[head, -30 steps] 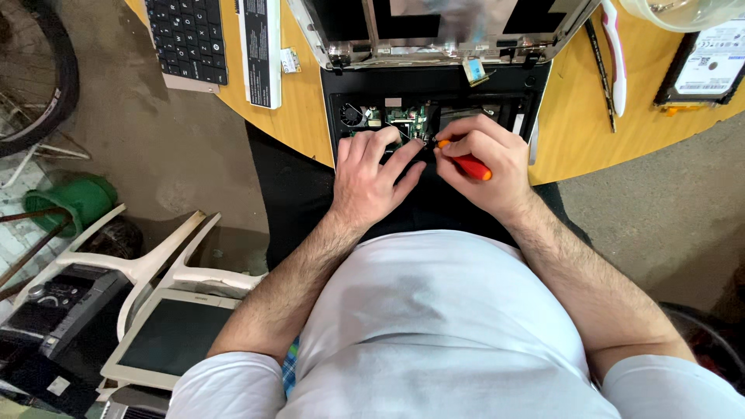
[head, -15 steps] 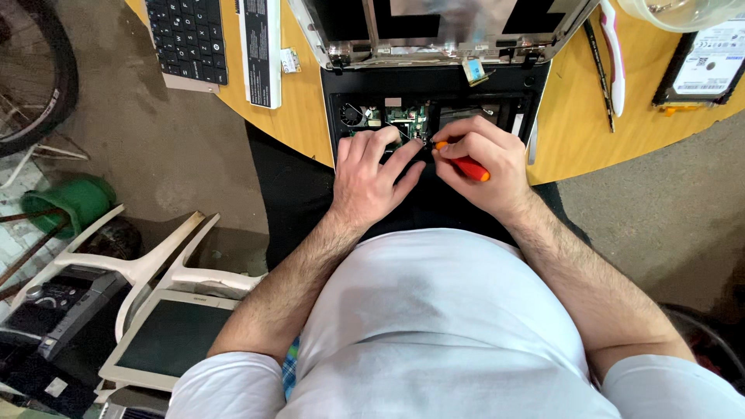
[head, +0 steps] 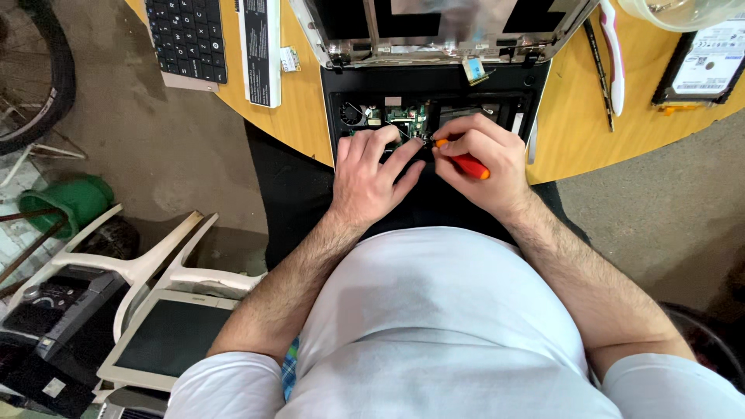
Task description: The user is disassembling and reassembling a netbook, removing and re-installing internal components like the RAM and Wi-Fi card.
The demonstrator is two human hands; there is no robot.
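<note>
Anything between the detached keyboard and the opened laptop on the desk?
Head view: a long black bar-shaped part and a small pale component lie between keyboard and laptop.

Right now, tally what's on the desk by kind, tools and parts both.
Opened laptop: 1
Loose keyboard: 1
Long black bar: 1
Hard drive: 1
Screwdriver, in right hand: 1
White-pink tool: 1
Thin dark tool: 1
Total: 7
Left hand rests on the laptop base.

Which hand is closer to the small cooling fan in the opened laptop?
Left. The left hand lies just below the fan; the right hand, gripping the orange screwdriver, sits farther right.
</note>
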